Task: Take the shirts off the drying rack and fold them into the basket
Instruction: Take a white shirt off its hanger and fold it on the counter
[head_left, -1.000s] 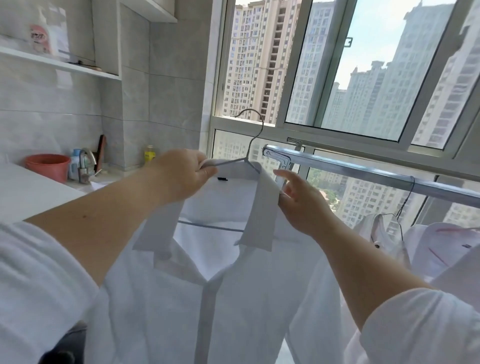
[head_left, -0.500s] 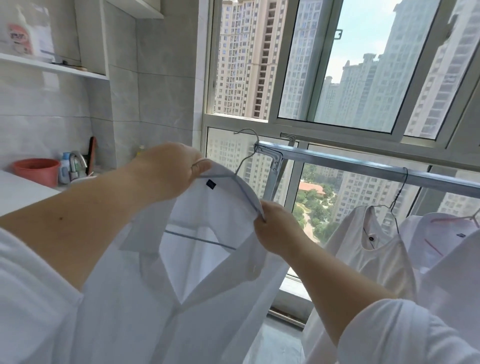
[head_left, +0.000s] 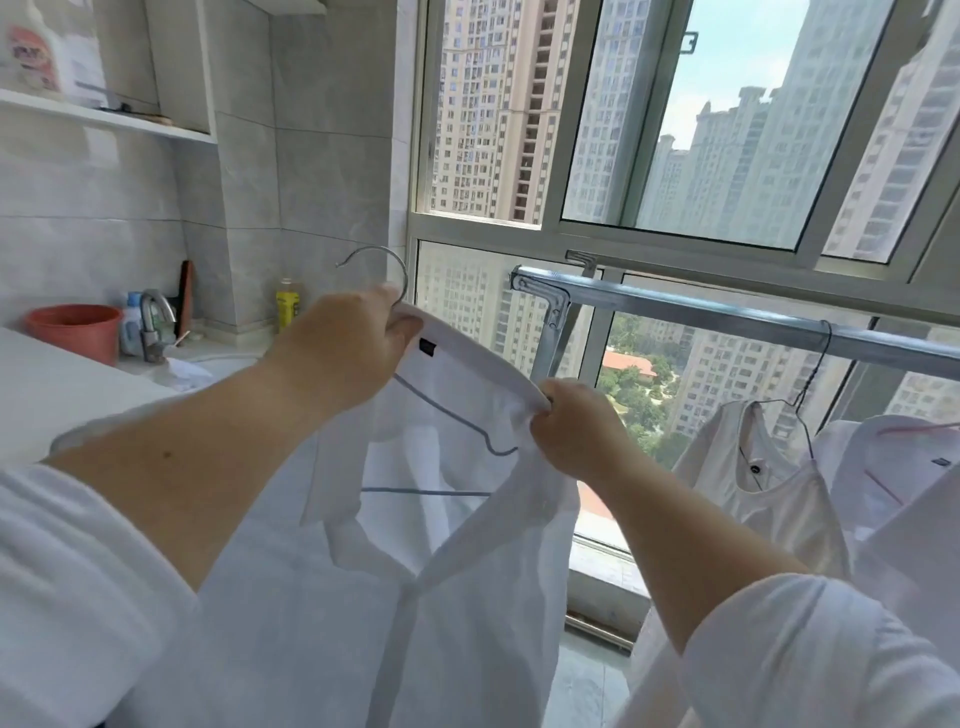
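Left hand (head_left: 345, 345) grips the hanger (head_left: 441, 410) neck at the shirt (head_left: 395, 597) collar; right hand (head_left: 569, 431) pinches the collar's other end, clear of the rack (head_left: 727, 319).

Bright daylight floods in thru the window (head_left: 675, 156) at far right; sky pale, slightly washed out. White shirt (head_left: 441, 519) backlit, semi-translucent, hanger (head_left: 441, 410) showing thru the fabric. Soft shadows on left wall tiles. Wide-angle bend at frame edges; near sleeves soft.

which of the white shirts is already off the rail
The collared shirt held by both hands, its hanger hook free; the others hang from the rail.
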